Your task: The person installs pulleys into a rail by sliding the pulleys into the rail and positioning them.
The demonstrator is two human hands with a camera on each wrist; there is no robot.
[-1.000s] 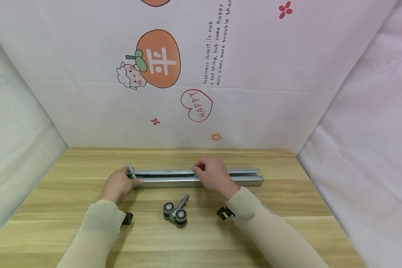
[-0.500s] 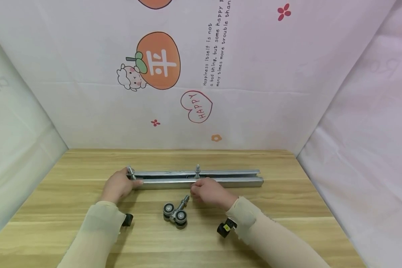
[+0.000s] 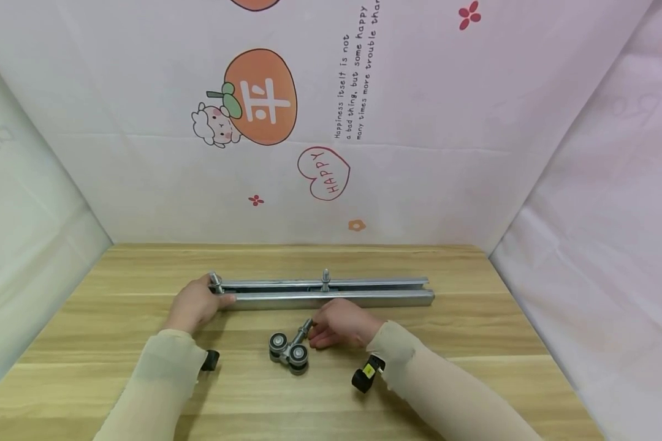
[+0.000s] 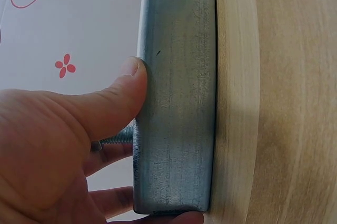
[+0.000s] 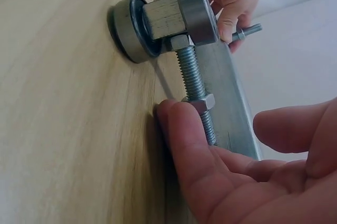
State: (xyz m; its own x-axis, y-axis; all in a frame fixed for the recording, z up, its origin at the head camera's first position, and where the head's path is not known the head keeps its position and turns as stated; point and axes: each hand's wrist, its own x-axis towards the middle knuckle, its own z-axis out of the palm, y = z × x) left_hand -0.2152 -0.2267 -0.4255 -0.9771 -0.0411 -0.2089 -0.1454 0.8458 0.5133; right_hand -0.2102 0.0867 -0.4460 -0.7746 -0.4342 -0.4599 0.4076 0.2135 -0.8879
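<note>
A galvanized C-shaped metal track (image 3: 287, 303) lies across the table, slot facing up. My left hand (image 3: 193, 306) grips its left end, thumb along the near edge, as the left wrist view confirms. One threaded bolt (image 3: 216, 283) pokes out beside that hand. Another upright bolt (image 3: 325, 280) rises from the slot near mid-track. In front of the track lies a loose roller trolley (image 3: 296, 355) with black-rimmed wheels. My right hand (image 3: 339, 324) is at its threaded bolt (image 5: 190, 74); the fingers lie alongside near the nut, while the thumb stands apart.
The wood-grain table (image 3: 447, 380) ends at a printed white cloth backdrop (image 3: 419, 184), with pale cloth walls on both sides. A black wrist camera (image 3: 364, 376) hangs below the right sleeve.
My right hand has left the mid-track bolt, come down toward me and reached the loose trolley's bolt, its fingers spreading. My left hand has stayed on the track's end.
</note>
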